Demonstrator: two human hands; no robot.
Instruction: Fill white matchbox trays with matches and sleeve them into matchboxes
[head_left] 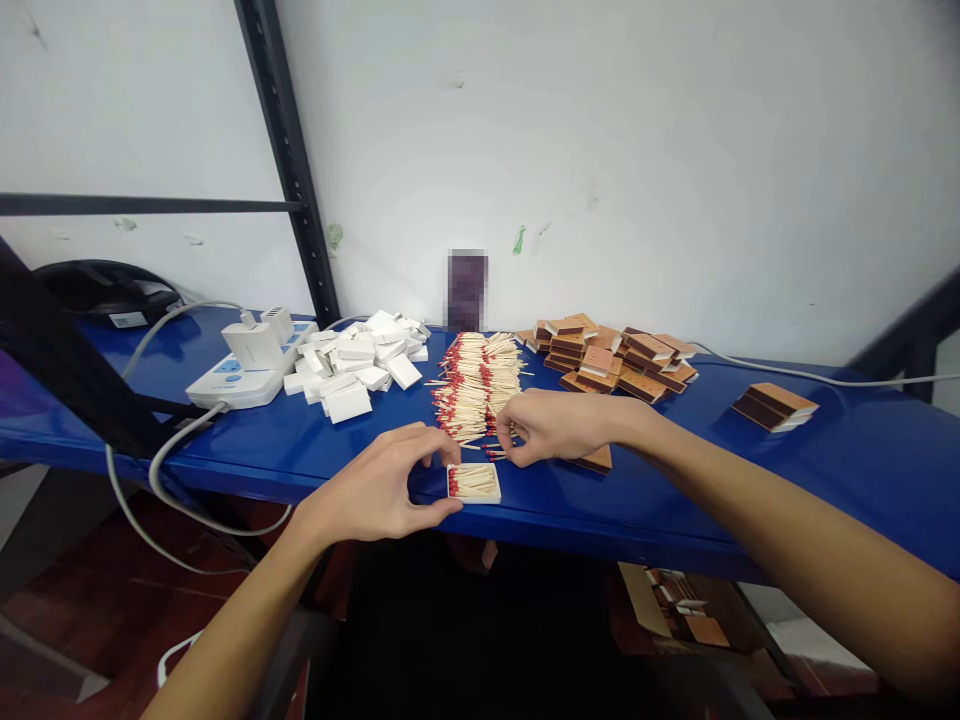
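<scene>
Having white boxes (352,350) heaped beyond the left hand (379,485); holding a white tray (480,499) of matches (474,481) between its half-open thumb and fingers, nearer than the right hand (553,425); curling that nearly closed at loose matches (493,453), unclear whether gripping any; having brown boxes (600,362) piled beyond.

White tray (484,499) lying flat, holding red-tipped matches (474,481).

The head-worn camera is looking forward and down over the blue shelf (555,495) from close range. It is facing the white wall (600,150) behind.
</scene>
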